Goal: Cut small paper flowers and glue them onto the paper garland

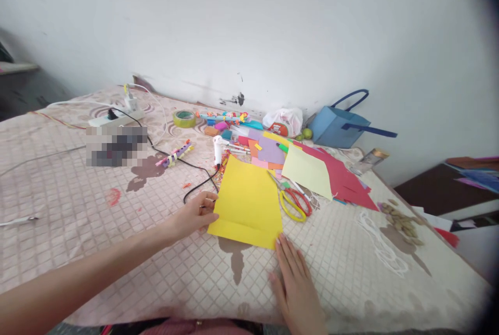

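Observation:
A yellow sheet of paper lies in front of me, with a crease across its lower part. My left hand is at the sheet's left edge, fingers curled and thumb over the border, lightly gripping it. Flat on the tablecloth, my right hand has its fingers stretched out, the tips touching the lower right corner. Right beside the sheet are scissors with red and yellow handles. A white glue gun stands just behind the paper, its black cord running left.
Behind lie red paper, a pale yellow sheet, a tape roll and a decorated stick. A blue bag stands near the wall. White string and a glass jar are right; a power strip is left.

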{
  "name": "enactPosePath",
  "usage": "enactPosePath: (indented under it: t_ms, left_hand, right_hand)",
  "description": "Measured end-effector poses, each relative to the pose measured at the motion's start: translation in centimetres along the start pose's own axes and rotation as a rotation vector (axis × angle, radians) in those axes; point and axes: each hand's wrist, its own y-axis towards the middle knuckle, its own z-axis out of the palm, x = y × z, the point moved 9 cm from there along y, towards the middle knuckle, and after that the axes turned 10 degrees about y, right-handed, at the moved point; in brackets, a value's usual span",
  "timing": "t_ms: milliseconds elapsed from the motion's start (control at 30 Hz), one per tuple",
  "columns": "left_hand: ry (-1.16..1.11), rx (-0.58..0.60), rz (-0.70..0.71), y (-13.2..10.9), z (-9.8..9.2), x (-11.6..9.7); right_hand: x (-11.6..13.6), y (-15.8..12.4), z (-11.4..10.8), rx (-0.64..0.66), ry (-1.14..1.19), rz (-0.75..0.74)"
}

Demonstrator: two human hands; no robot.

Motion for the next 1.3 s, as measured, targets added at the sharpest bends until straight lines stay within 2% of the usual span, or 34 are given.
enactPosePath:
  t_ms: [167,267,367,533,733,833,933,1067,1167,1300]
  left_hand:
    - [0.317,-0.016,0.131,0.7,0.2,-1.3]
    - [0.445,-0.041,0.172,-0.1,0.3,-2.4]
    - [0.479,-0.056,0.184,-1.5,0.0,-2.8]
    - [0.533,-0.115,0.184,-4.3,-1.2,-1.9]
    - [0.534,-0.168,0.110,-6.0,-2.7,0.9]
    - [0.515,-0.196,0.071,-6.2,-3.5,2.0]
    - [0.475,-0.209,0.061,-6.3,-4.1,2.8]
    - [0.434,-0.212,0.050,-6.4,-4.4,3.6]
    - [0.411,-0.192,0.044,-6.6,-4.3,3.7]
    - [0.330,-0.205,0.031,-6.9,-4.5,3.9]
  right_hand:
    - [-0.3,-0.1,0.1,-0.013,0.051,-0.020]
    - [-0.9,-0.1,-0.6,-0.041,0.158,0.015]
    - [-1.9,0.3,-1.5,-0.081,0.296,0.112]
    - [-2.5,2.6,-2.6,-0.122,0.425,0.183]
    - [-2.6,6.9,-2.8,-0.111,0.482,0.137]
    - [-5.7,9.1,-3.2,-0.178,0.452,0.179]
    - [-9.7,11.0,-3.8,-0.220,0.246,0.202]
    - [-14.5,12.5,-2.6,-0.071,0.154,0.295]
    - [-16.1,13.1,-2.1,-0.028,0.164,0.316]
    - [-17.0,13.3,-1.6,-0.002,0.163,0.328]
